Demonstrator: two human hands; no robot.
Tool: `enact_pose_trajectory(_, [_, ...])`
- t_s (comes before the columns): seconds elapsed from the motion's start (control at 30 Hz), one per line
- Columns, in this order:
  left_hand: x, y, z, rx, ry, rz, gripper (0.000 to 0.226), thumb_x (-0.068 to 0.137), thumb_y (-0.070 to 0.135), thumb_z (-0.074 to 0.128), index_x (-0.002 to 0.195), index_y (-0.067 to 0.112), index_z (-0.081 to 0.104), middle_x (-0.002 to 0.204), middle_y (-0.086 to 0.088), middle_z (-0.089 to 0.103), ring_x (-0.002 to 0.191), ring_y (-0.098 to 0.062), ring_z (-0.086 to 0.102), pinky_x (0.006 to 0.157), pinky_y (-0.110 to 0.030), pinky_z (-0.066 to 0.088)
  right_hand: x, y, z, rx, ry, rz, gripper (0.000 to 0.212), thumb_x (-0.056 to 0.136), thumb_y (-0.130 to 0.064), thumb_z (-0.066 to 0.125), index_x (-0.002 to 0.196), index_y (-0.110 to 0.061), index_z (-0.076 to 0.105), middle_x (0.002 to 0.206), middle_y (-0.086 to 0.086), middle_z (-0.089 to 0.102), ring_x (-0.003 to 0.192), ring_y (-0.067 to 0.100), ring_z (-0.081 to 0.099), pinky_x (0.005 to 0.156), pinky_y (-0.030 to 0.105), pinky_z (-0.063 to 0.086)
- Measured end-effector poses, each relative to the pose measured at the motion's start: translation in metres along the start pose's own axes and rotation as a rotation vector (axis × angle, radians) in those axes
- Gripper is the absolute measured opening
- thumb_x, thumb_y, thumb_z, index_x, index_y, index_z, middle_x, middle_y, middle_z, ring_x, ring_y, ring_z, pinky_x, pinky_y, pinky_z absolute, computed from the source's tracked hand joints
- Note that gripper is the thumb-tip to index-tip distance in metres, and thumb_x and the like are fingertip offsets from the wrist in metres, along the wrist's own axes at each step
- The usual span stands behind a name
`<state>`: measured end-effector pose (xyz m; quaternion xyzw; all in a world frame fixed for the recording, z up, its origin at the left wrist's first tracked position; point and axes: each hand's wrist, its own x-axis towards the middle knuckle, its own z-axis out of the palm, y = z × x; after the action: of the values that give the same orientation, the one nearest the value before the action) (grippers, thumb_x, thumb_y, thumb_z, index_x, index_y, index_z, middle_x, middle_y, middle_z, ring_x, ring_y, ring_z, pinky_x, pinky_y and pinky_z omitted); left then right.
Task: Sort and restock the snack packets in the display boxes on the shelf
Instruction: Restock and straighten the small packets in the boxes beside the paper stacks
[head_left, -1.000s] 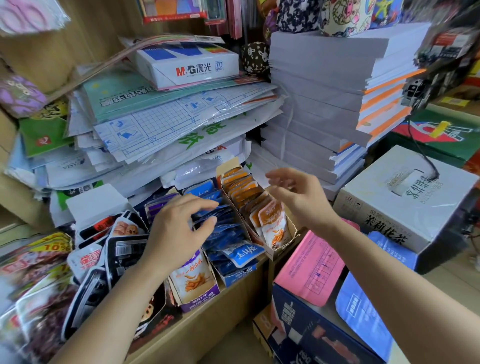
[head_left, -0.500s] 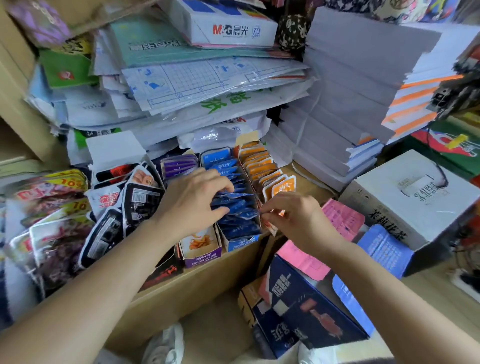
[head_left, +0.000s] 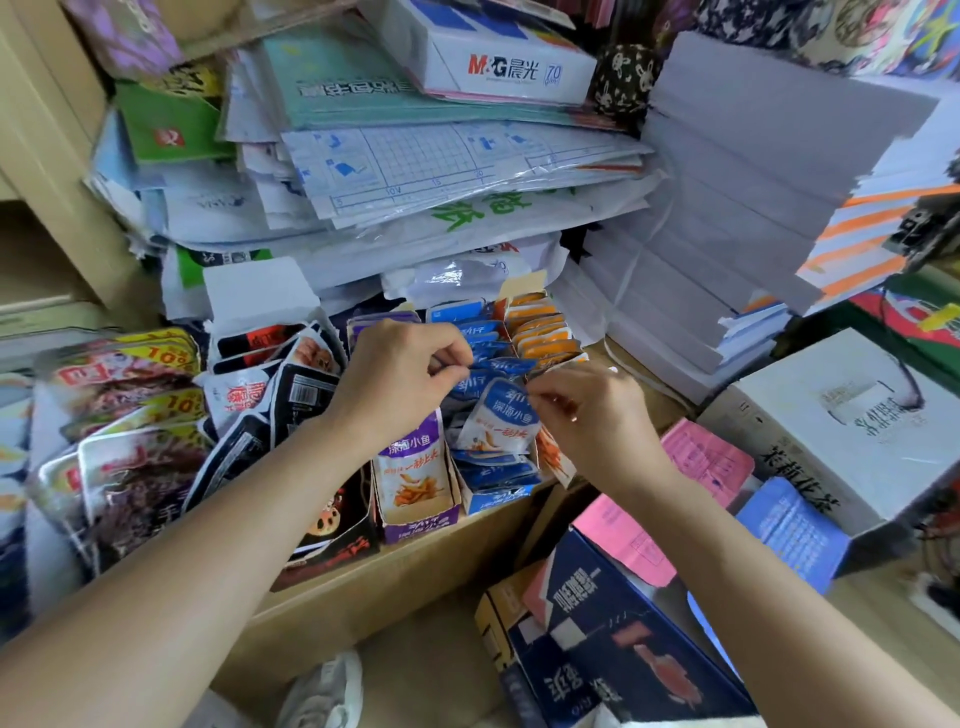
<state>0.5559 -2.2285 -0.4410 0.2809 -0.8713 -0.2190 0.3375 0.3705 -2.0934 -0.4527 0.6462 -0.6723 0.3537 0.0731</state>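
Both hands are busy at the blue display box (head_left: 496, 501), which stands at the front edge of the shelf (head_left: 363, 587) between the purple display box (head_left: 415, 519) and the orange packets (head_left: 545, 335) on its right. The left hand (head_left: 400, 379) has its fingers curled, with thumb and forefinger pinching the top of the row of blue packets (head_left: 483, 340) near the middle of the box. The right hand (head_left: 592, 415) pinches the upper corner of a blue-and-white packet (head_left: 498, 421), which stands tilted above the front half of that row.

The step looks like seating this packet among its own kind. The row seems crowded and askew, so the left hand would do best to part it and hold a clear gap. The right can then slide the packet down upright, face forward like its neighbours. A light grip on the sealed edge should avoid creasing it. The right wrist hangs close to a loose orange packet at the shelf's front edge, which a careless nudge might tip off.
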Motion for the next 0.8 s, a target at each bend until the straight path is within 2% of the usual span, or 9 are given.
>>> enact_pose_trajectory(0.13, [-0.002, -0.002, -0.001, -0.018, -0.017, 0.003, 0.011, 0.08, 0.011, 0.084, 0.085, 0.019, 0.078, 0.076, 0.013, 0.072, 0.069, 0.003, 0.067, 0.071, -0.02, 0.059, 0.002, 0.003, -0.004, 0.04, -0.138, -0.006, 0.01, 0.084, -0.007, 0.077, 0.092, -0.013, 0.078, 0.087, -0.009, 0.069, 0.075, -0.01, 0.053, 0.065, 0.016, 0.048])
enact_pose_trajectory(0.2, [-0.004, -0.003, -0.003, -0.024, -0.039, 0.002, 0.011, 0.08, 0.011, 0.084, 0.083, 0.02, 0.077, 0.075, 0.014, 0.071, 0.07, 0.001, 0.067, 0.07, -0.022, 0.059, -0.001, 0.002, -0.01, 0.052, -0.222, -0.028, 0.015, 0.081, -0.01, 0.08, 0.096, -0.016, 0.078, 0.087, -0.014, 0.061, 0.075, -0.009, 0.052, 0.065, 0.012, 0.042])
enact_pose_trajectory(0.27, [-0.006, -0.004, -0.004, -0.003, -0.063, 0.02, 0.014, 0.081, 0.009, 0.082, 0.081, 0.021, 0.076, 0.075, 0.014, 0.07, 0.07, -0.001, 0.067, 0.069, -0.026, 0.059, -0.007, -0.001, -0.014, 0.072, -0.3, -0.041, 0.019, 0.079, -0.011, 0.083, 0.096, -0.018, 0.078, 0.086, -0.014, 0.061, 0.075, -0.004, 0.055, 0.066, 0.011, 0.042])
enact_pose_trajectory(0.33, [-0.006, -0.005, -0.006, 0.042, -0.088, 0.072, 0.018, 0.081, 0.005, 0.079, 0.081, 0.023, 0.076, 0.079, 0.014, 0.07, 0.071, -0.001, 0.065, 0.07, -0.029, 0.059, -0.013, -0.004, -0.016, 0.107, -0.344, -0.044, 0.018, 0.078, -0.009, 0.084, 0.093, -0.018, 0.079, 0.086, -0.015, 0.062, 0.074, -0.007, 0.057, 0.067, 0.007, 0.043])
enact_pose_trajectory(0.47, [-0.006, -0.006, -0.005, 0.111, -0.181, 0.164, 0.02, 0.083, 0.008, 0.076, 0.094, 0.022, 0.082, 0.093, 0.01, 0.071, 0.082, -0.006, 0.059, 0.078, -0.028, 0.053, -0.018, -0.003, -0.018, 0.048, -0.194, -0.033, 0.014, 0.081, -0.006, 0.082, 0.094, -0.011, 0.079, 0.082, -0.006, 0.071, 0.068, -0.003, 0.055, 0.064, 0.002, 0.042])
enact_pose_trajectory(0.53, [-0.006, -0.007, -0.004, 0.149, -0.236, 0.17, 0.02, 0.079, 0.018, 0.079, 0.098, 0.025, 0.082, 0.095, 0.012, 0.065, 0.085, -0.008, 0.049, 0.076, -0.029, 0.047, -0.017, 0.0, -0.019, 0.008, -0.116, 0.011, 0.016, 0.081, -0.005, 0.082, 0.095, -0.012, 0.079, 0.083, -0.003, 0.073, 0.07, -0.002, 0.056, 0.063, 0.004, 0.042])
enact_pose_trajectory(0.6, [-0.006, -0.007, -0.003, 0.184, -0.275, 0.181, 0.022, 0.076, 0.03, 0.083, 0.099, 0.029, 0.081, 0.097, 0.015, 0.058, 0.088, -0.008, 0.043, 0.075, -0.032, 0.047, -0.018, 0.001, -0.018, 0.014, -0.11, 0.019, 0.016, 0.081, -0.005, 0.082, 0.094, -0.011, 0.079, 0.081, -0.002, 0.074, 0.069, 0.002, 0.059, 0.062, 0.014, 0.051])
enact_pose_trajectory(0.7, [-0.006, -0.008, -0.004, 0.246, -0.307, 0.223, 0.024, 0.074, 0.041, 0.084, 0.098, 0.034, 0.081, 0.101, 0.018, 0.055, 0.093, -0.004, 0.037, 0.069, -0.037, 0.052, -0.021, -0.006, -0.014, 0.034, -0.179, -0.021, 0.015, 0.079, 0.0, 0.082, 0.091, -0.009, 0.08, 0.08, 0.002, 0.074, 0.068, 0.009, 0.064, 0.063, 0.021, 0.054])
enact_pose_trajectory(0.8, [-0.006, -0.011, -0.005, 0.265, -0.349, 0.255, 0.029, 0.072, 0.047, 0.085, 0.098, 0.037, 0.08, 0.106, 0.019, 0.055, 0.095, -0.003, 0.035, 0.066, -0.034, 0.049, -0.023, -0.004, -0.016, 0.049, -0.294, 0.007, 0.017, 0.08, -0.001, 0.08, 0.095, -0.01, 0.081, 0.088, 0.003, 0.075, 0.076, 0.013, 0.068, 0.069, 0.03, 0.059])
